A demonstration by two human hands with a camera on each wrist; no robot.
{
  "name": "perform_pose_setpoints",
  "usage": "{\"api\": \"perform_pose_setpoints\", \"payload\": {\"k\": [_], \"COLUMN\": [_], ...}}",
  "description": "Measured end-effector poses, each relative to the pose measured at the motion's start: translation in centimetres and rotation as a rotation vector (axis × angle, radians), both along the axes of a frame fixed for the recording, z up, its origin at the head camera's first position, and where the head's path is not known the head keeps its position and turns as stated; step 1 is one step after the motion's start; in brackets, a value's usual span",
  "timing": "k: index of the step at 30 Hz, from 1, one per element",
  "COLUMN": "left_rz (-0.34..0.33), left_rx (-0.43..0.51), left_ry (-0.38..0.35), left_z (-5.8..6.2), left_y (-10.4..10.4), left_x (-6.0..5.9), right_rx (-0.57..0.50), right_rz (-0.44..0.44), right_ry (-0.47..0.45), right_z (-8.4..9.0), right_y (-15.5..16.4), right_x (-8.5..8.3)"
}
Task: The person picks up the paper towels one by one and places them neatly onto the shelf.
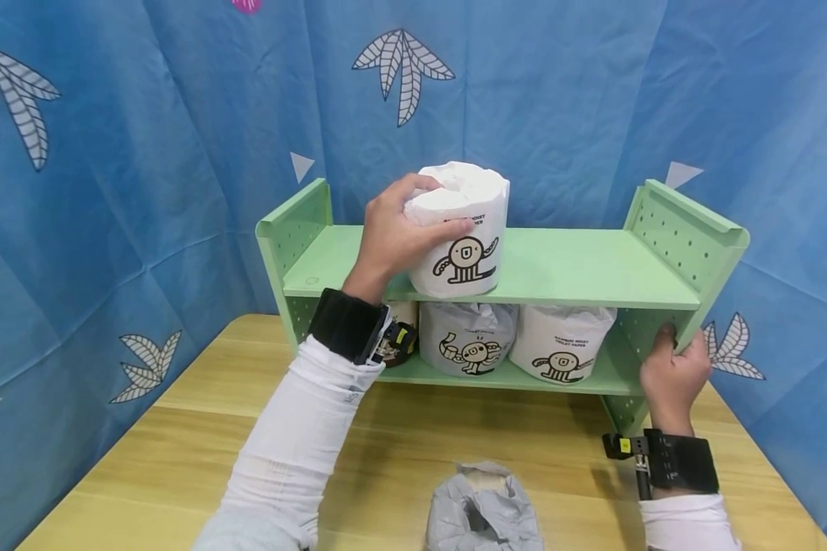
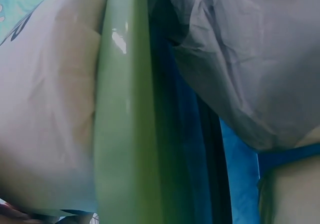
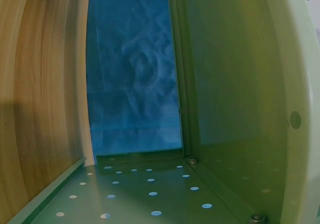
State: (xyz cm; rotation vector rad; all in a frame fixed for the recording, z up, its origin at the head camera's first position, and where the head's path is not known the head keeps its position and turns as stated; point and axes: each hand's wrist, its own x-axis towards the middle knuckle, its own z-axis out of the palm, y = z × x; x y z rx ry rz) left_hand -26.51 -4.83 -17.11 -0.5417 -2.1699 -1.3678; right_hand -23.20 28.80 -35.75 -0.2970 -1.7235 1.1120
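White wrapping printed with a cartoon figure covers the toilet paper roll (image 1: 463, 229) that stands upright on the top shelf of the green rack (image 1: 579, 268), a little left of the shelf's middle and close to its near edge. The left hand (image 1: 393, 237) comes at it from the near left side: the thumb lies over the top rim, the fingers curl round the roll's left and front face, so the hand grips the roll, which sits directly right of the palm and touches it. In the left wrist view the wrapped roll (image 2: 45, 109) fills the left of the picture, pressed against the pale green shelf edge (image 2: 125, 134), with a grey-wrapped roll (image 2: 250, 59) below the shelf at the right. The right hand (image 1: 671, 375) is well apart from the white roll, at the rack's right end panel, where its fingers curl round the near edge of that panel beside the lower shelf and hold it. The right wrist view shows the perforated green panel (image 3: 150, 194) and the wooden table (image 3: 35, 109) from close by. On the lower shelf lie a grey roll (image 1: 469, 337) and a white roll (image 1: 561, 344) side by side, with another partly hidden behind the left wrist. A loose grey-wrapped roll (image 1: 482, 509) lies on the table (image 1: 179, 428) near the person, between the two sleeves
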Motion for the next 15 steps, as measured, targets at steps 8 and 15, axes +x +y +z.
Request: {"api": "perform_pose_setpoints", "payload": {"k": [8, 15], "left_rz": [-0.004, -0.024], "left_rx": [-0.013, -0.019], "left_ry": [0.036, 0.047], "left_z": [-0.27, -0.38], "left_y": [-0.09, -0.06], "left_x": [-0.30, -0.73], "right_rx": [0.007, 0.004], "right_rz": [0.005, -0.003], "right_ry": [-0.002, -0.005], "right_z": [-0.20, -0.27], "right_y": [-0.05, -0.02], "right_x": [0.13, 0.14]}}
